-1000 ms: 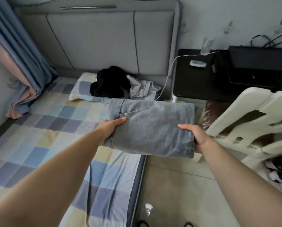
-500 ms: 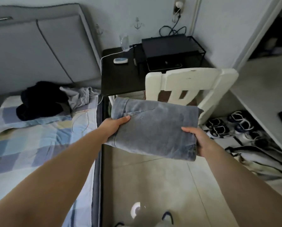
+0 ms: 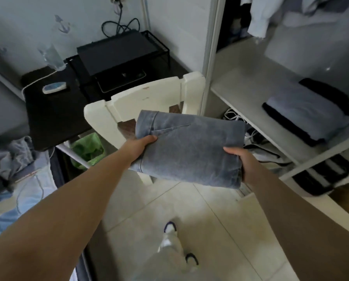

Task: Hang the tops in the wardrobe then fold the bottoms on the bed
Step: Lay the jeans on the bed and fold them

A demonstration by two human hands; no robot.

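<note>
Both hands are on one pair of folded blue jeans, carried flat in the air above the tiled floor, in front of a white chair and just left of the open wardrobe. The left hand grips the left edge, thumb laid on top of the denim and the other fingers hidden beneath. The right hand clamps the right edge the same way, thumb on top and fingers wrapped under. No label or writing can be read on the jeans.

On the wardrobe shelf sits one stack of folded clothes, pale blue over dark. One pale top hangs above, blurred. A black side table carries one clear glass and one small pale blue device, next to a black wire rack. One green bin stands under the table. The bed's checked sheet shows at the left.
</note>
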